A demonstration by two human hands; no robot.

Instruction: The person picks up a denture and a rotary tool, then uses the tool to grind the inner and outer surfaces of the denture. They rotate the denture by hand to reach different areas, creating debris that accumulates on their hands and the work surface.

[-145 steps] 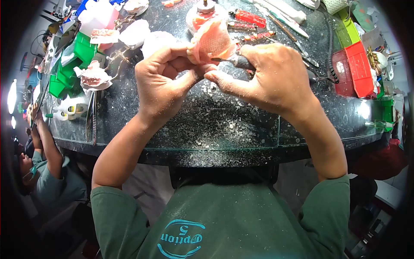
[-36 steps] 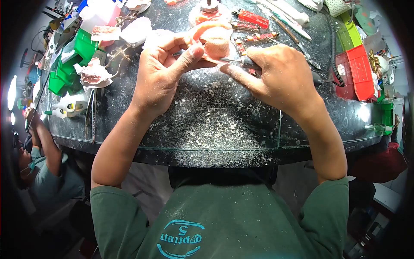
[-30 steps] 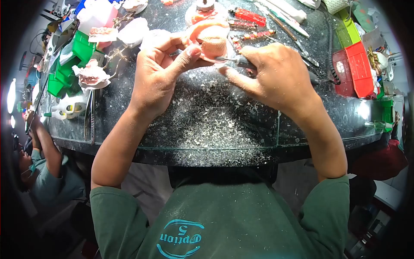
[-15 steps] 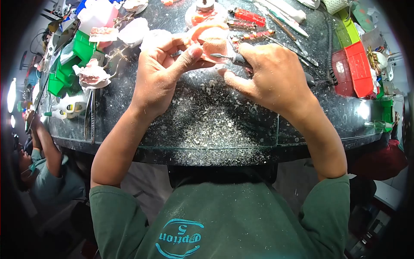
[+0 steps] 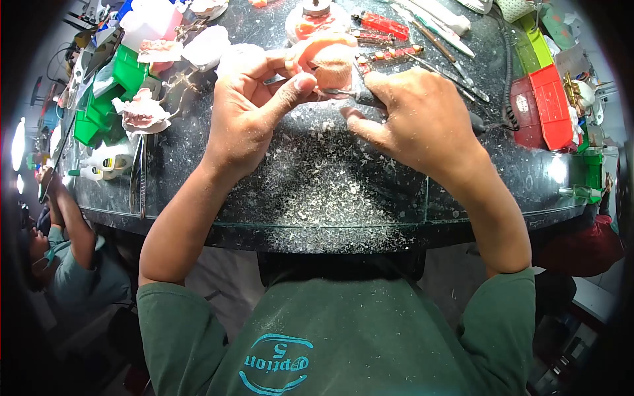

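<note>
Pink curved plate (image 5: 328, 61) in left hand (image 5: 243, 122); right hand (image 5: 428, 119) grips dark handpiece (image 5: 368, 97)

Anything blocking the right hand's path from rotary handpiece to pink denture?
Nothing visible. The right hand holds the rotary handpiece with its bit at the pink denture's near edge; contact unclear. The left hand grips the denture's left side, thumb beside the bit's path.

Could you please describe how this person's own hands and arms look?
The left hand and right hand are bare, with no gloves, watch or bracelet visible, and flecked with pale dust. The forearms are uncovered; short dark green sleeves end near the elbows.
</note>
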